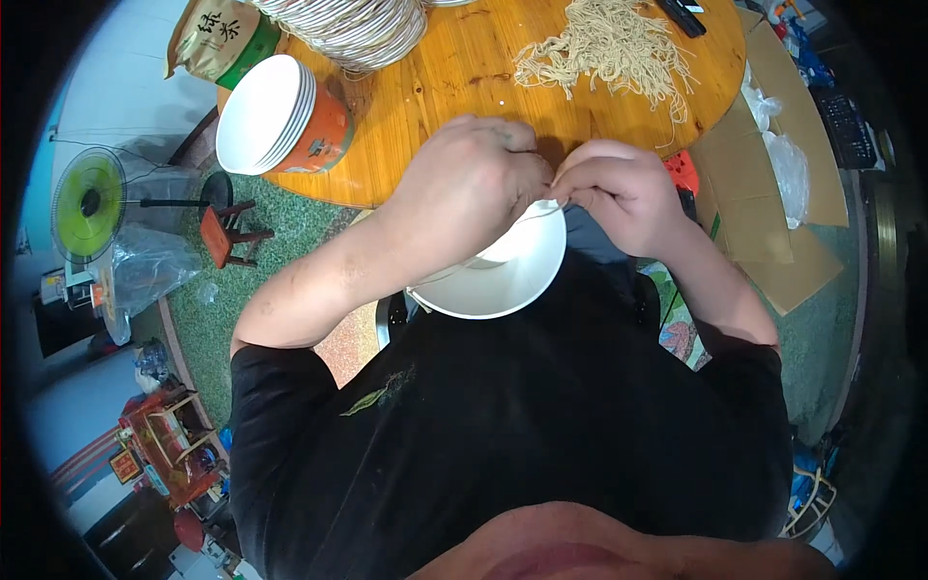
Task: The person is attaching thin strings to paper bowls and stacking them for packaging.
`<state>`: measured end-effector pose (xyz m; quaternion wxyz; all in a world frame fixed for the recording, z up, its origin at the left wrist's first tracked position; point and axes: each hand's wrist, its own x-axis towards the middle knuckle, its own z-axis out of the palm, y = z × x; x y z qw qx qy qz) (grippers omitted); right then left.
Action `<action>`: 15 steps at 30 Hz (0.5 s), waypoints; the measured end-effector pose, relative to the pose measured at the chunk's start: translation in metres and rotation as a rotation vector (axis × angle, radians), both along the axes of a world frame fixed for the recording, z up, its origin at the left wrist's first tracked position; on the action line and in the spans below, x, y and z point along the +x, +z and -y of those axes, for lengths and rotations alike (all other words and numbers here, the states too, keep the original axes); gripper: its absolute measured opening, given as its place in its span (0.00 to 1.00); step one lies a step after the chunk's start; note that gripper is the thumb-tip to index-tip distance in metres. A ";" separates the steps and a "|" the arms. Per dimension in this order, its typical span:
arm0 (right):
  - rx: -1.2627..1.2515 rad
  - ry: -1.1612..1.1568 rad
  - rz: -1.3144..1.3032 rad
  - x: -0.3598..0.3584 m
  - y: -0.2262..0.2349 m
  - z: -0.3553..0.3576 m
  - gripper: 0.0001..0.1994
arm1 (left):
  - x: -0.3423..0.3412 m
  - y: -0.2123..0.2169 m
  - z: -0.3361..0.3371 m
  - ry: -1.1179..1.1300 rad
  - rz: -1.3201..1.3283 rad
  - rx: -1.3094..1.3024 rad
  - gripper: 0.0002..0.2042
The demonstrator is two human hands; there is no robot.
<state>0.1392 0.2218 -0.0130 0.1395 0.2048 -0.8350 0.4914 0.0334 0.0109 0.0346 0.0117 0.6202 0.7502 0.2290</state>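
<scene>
A white paper bucket (493, 285) sits at my lap, its mouth tilted up toward me. A thin cord (471, 263) crosses its mouth, partly behind my left wrist. At the bucket's far right rim, my left hand (480, 172) is closed, thumb and fingers pressed on the edge. My right hand (626, 193) meets it there in a pinch on what looks like the end of the cord. The fingertips of both hands nearly touch, and they hide most of what lies between them.
On the round wooden table (454, 101) stand nested orange paper buckets (324, 130), a green-and-brown bag (215, 43), a stack of pale rings (358, 34) and a heap of beige cords (614, 53). A green fan (89, 205) and small stool (227, 235) are left; flattened cardboard (749, 184) lies right.
</scene>
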 end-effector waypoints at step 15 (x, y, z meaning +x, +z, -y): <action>-0.731 0.520 -0.247 -0.050 -0.073 -0.004 0.04 | -0.023 0.005 -0.013 -0.161 0.458 0.147 0.03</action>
